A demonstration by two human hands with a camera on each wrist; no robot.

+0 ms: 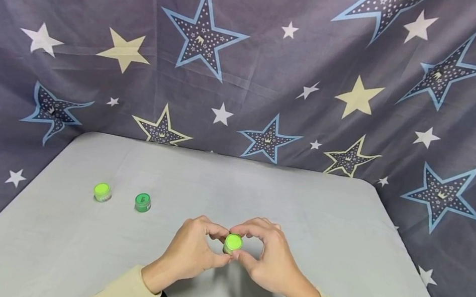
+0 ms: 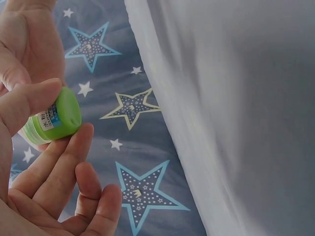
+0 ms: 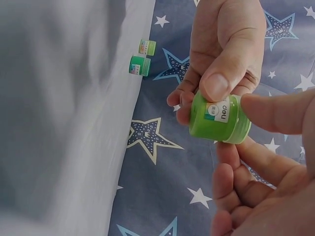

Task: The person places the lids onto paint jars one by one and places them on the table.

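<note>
A small light-green paint jar [image 1: 232,243] is held between both hands above the near middle of the table. My left hand [image 1: 191,249] pinches its labelled body between thumb and fingers. From the other side, my right hand [image 1: 271,259] grips the jar around its clear-rimmed lid, as the right wrist view shows. There the jar [image 3: 214,123] lies tilted on its side, its printed label facing the camera. The left wrist view shows the smooth green base of the jar [image 2: 69,113]. The lid appears to be on.
Two more jars stand at the table's left: a light-green jar [image 1: 102,192] and, just right of it, a dark-green jar [image 1: 143,202]. A pale grey cloth covers the table [image 1: 323,221]. Behind it hangs a dark star-patterned curtain [image 1: 245,94].
</note>
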